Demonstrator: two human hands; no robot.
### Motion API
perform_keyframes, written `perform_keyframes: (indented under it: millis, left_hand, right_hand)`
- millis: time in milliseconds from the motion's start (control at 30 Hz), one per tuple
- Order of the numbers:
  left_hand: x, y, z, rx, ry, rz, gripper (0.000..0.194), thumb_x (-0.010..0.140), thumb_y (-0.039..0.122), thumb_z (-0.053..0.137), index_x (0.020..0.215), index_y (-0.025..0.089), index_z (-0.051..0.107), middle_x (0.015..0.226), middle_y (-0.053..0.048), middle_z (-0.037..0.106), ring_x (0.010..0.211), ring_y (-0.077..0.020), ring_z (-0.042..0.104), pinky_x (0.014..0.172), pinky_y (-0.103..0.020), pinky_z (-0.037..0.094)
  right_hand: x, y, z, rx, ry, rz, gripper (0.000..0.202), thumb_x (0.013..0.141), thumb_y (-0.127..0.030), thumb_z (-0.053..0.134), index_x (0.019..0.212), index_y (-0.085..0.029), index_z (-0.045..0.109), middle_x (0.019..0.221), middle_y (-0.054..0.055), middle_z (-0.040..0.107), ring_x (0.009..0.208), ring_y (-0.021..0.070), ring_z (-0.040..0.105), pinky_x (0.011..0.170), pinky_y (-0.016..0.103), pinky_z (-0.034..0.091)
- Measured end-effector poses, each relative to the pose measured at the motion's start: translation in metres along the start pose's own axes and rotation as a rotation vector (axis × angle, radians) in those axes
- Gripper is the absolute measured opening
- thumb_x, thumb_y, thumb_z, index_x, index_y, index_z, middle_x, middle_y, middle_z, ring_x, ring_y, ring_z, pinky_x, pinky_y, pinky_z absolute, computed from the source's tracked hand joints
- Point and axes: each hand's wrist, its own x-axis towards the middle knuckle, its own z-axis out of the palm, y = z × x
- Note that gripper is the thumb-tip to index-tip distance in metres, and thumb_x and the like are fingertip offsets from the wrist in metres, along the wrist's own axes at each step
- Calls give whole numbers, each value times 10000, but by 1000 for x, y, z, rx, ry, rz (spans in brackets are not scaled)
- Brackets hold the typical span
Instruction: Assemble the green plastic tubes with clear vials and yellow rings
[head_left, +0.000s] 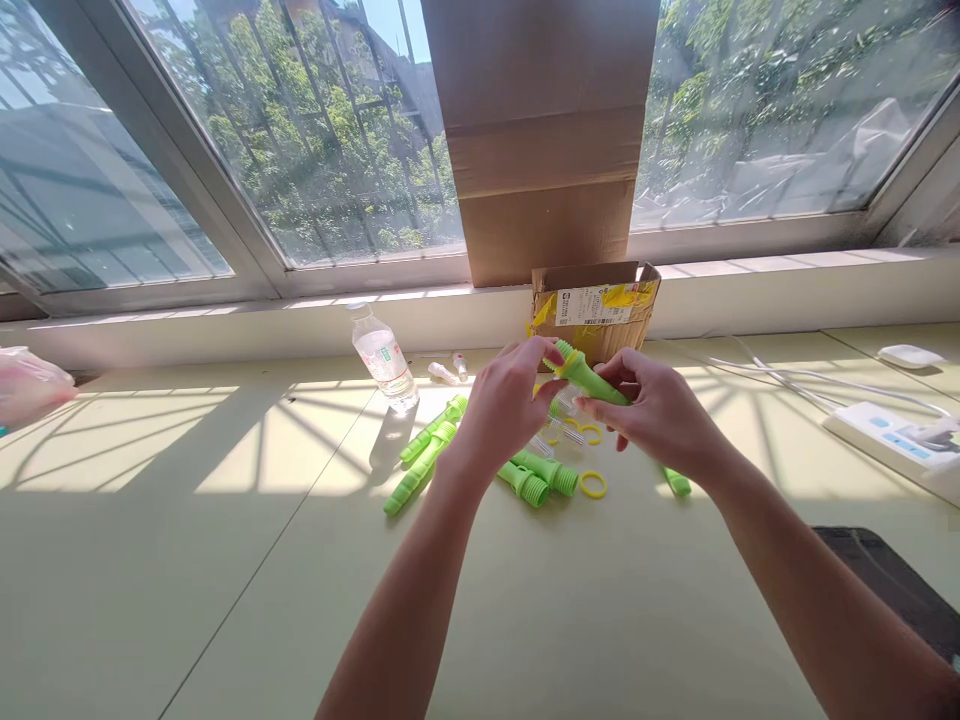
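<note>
A green plastic tube (589, 378) with a threaded end is held tilted above the table between my hands. My right hand (652, 405) is closed around its smooth lower body. The fingers of my left hand (506, 400) pinch the tube near its threaded end, where a yellow band shows; whether that band is a loose ring I cannot tell. Beneath my hands lie more green threaded tubes (551, 472), partly covered by my left hand. Yellow rings (592, 485) and small clear plastic pieces (572, 432) are scattered beside them. Two ribbed green tubes (421, 470) rest left of my left wrist.
Behind my hands stands an open cardboard box (596, 300) against the sill. A water bottle (384, 360) is to the left. At the right are a power strip (892, 440) with white cables and a dark flat item (885, 580). Another green piece (677, 483) lies under my right forearm.
</note>
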Motion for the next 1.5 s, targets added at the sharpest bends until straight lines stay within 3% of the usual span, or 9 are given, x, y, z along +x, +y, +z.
perform_keyframes:
  millis: [133, 267, 400, 600, 767, 933, 1200, 1367, 1500]
  left_hand:
    - [0, 0, 0, 2, 5, 10, 115, 830, 218, 580, 923, 233, 515, 1034, 8, 656, 941, -162, 622, 801, -312, 503]
    - [0, 0, 1, 15, -4, 15, 221, 782, 192, 634, 962, 234, 512, 1071, -3, 648, 972, -172, 612, 807, -317, 508]
    - [0, 0, 2, 10, -12, 17, 187, 798, 161, 598, 953, 231, 521, 1149, -17, 626, 1014, -180, 594, 806, -323, 513]
    - [0, 1, 3, 2, -19, 9, 135, 819, 186, 577, 941, 228, 538, 1163, -21, 621, 1022, -182, 583, 807, -325, 513]
    - [0, 0, 3, 4, -15, 11, 122, 838, 285, 571, 944, 228, 548, 1118, -20, 638, 977, -179, 591, 791, -319, 507]
    - [-1, -1, 2, 69, -87, -1, 191, 855, 378, 533, 984, 237, 536, 973, -10, 660, 838, -178, 615, 723, -324, 504]
    - [-2, -2, 3, 102, -183, -24, 198, 840, 396, 536, 953, 234, 543, 899, -18, 664, 771, -185, 631, 663, -320, 511]
    - [0, -17, -12, 42, 7, -141, 146, 857, 346, 504, 849, 212, 562, 889, -16, 674, 790, -164, 643, 727, -320, 522]
    - [0, -35, -30, -9, 52, -234, 137, 814, 334, 551, 830, 207, 601, 825, -23, 686, 808, -175, 653, 720, -318, 533]
  right_hand:
    - [-1, -3, -2, -87, 32, -48, 263, 771, -463, 587, 812, -204, 571, 699, 12, 604, 554, 124, 513, 476, 249, 391]
    - [0, -7, -2, -154, 53, -87, 317, 826, -489, 509, 755, -190, 591, 690, 20, 615, 555, 118, 498, 495, 250, 363]
    - [-1, -6, -2, -58, -47, -36, 408, 865, -527, 414, 704, -184, 565, 692, 31, 623, 508, 106, 502, 480, 249, 382]
    - [1, 1, -2, 11, -69, 24, 387, 725, -537, 622, 933, -225, 529, 662, -11, 589, 451, 120, 506, 374, 235, 364]
    - [2, -1, -3, -16, -93, 10, 344, 799, -534, 528, 847, -195, 554, 732, 33, 622, 486, 121, 542, 422, 243, 401]
    - [3, 1, -2, -94, -140, 11, 405, 871, -521, 384, 706, -189, 544, 718, 34, 622, 493, 110, 525, 436, 234, 376]
    - [7, 10, -3, -175, -122, 38, 448, 846, -556, 389, 574, -201, 415, 511, -26, 406, 414, 105, 453, 384, 229, 297]
    - [7, 11, -4, -281, -122, 69, 351, 814, -514, 473, 689, -204, 577, 538, -7, 497, 438, 116, 455, 406, 246, 283]
    - [7, 11, -4, -294, -123, 71, 341, 823, -505, 463, 748, -207, 612, 583, 5, 542, 450, 120, 468, 419, 254, 291]
